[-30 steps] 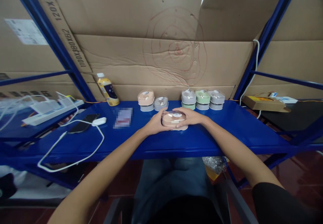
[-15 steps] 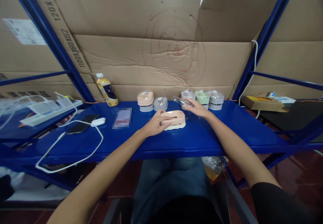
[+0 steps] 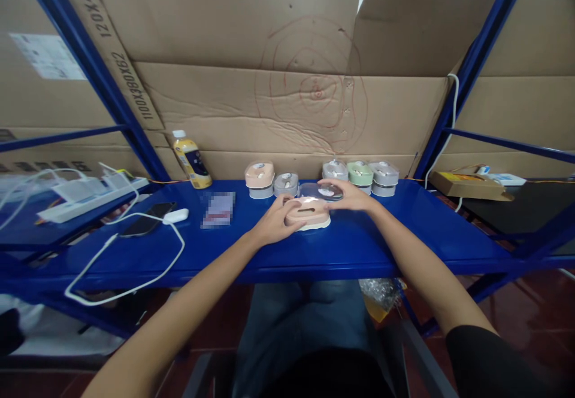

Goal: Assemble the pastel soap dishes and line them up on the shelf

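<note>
A pale pink oval box (image 3: 316, 215) with a white base and a dark slot in its top sits on the blue shelf in front of me. My left hand (image 3: 277, 221) is wrapped around the box's left end, thumb at the near side. My right hand (image 3: 351, 196) grips a clear plastic lid (image 3: 309, 191) by its right side. The lid is tilted above the back of the box, with a round label on it. Whether it touches the box's rim, I cannot tell.
Behind stand a pink box (image 3: 259, 176), a small grey box (image 3: 286, 184), a green box (image 3: 360, 174) and more grey ones (image 3: 383, 176). To the left are a yellow bottle (image 3: 192, 160), a blurred packet (image 3: 218, 210), a phone (image 3: 148, 219) and a white cable (image 3: 182, 248).
My right hand has brought the clear lid left and down, from behind the box to over it. My left hand stays at the box's left end.
</note>
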Action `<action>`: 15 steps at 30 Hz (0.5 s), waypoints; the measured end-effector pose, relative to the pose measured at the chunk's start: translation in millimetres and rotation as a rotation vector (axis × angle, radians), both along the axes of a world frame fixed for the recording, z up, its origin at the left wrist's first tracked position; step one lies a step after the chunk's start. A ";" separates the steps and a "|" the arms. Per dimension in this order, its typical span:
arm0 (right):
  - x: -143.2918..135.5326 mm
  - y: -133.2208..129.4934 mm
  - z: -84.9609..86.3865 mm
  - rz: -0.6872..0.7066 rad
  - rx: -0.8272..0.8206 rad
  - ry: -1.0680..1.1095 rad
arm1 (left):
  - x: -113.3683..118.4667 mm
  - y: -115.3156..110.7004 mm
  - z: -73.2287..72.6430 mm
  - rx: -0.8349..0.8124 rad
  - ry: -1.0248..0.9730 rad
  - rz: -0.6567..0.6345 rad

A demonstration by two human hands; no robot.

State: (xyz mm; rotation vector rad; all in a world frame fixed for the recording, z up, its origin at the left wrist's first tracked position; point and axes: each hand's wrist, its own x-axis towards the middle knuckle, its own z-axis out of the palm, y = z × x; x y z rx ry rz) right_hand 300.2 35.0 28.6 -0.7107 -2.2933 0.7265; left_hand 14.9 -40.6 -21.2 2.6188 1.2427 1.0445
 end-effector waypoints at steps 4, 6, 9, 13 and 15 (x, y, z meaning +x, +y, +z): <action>-5.8 -7.1 -1.5 0.043 -0.007 -0.071 | 3.8 5.6 -5.5 -0.056 -0.124 0.036; -9.9 -8.2 -4.1 0.056 0.025 -0.090 | 5.9 7.8 -7.0 -0.096 -0.192 0.045; -16.6 -6.7 -10.4 0.063 0.121 -0.129 | 9.6 8.9 -6.6 -0.161 -0.238 0.027; -23.2 -2.1 -18.4 0.060 0.200 -0.187 | 11.8 12.0 -7.5 -0.200 -0.255 0.006; -24.0 -0.6 -20.6 0.063 0.195 -0.213 | 11.6 15.1 -9.9 -0.232 -0.270 0.003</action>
